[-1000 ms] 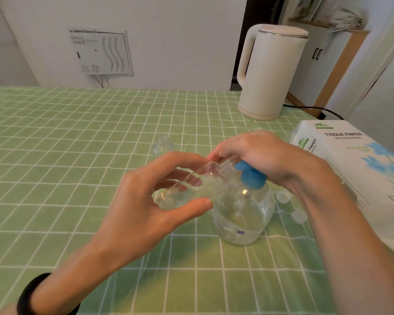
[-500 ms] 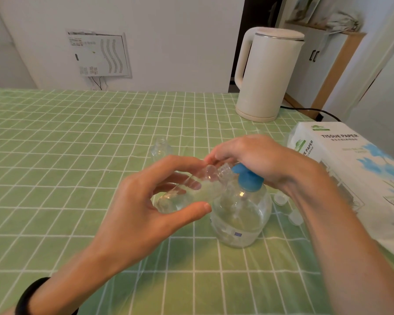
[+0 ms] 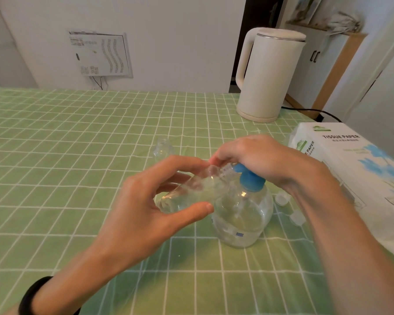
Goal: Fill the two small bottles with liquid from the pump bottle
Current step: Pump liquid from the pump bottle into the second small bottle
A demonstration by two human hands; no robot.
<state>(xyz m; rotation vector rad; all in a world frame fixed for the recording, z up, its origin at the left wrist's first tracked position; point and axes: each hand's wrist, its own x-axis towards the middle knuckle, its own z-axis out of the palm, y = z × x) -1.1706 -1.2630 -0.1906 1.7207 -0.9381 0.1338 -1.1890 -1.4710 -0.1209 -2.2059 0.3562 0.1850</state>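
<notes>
Filling step: the first of the two small bottles was at the nozzle, so by my judgement the task was not past its half.
Left hand (image 3: pixel 146 214): its grip was closed round the held small bottle (image 3: pixel 191 192), thumb below and fingers above. It held the bottle tilted, with the mouth up toward the nozzle.
Second small bottle (image 3: pixel 160 149): it stood on the bench (image 3: pixel 55 155) just behind the left hand, apart from it, and it looked empty.
Held small bottle: clear liquid lay in its lower part; how full it was, I could not tell exactly.
Pump bottle (image 3: pixel 243 219): it stood upright on the bench, with liquid only in the lower part.
Right hand (image 3: pixel 264 160): it lay over the blue pump head (image 3: pixel 248 180), with its grip closed on it; the fingers curled down round the nozzle and the mouth of the held bottle.
Two small caps (image 3: pixel 282 198): they lay on the bench just right of the pump bottle.
Next move: it called probably for presses on the pump head until this bottle was full. The mouth had to sit directly under the nozzle, otherwise liquid could run on the cloth. After that, the second bottle needed the same.
</notes>
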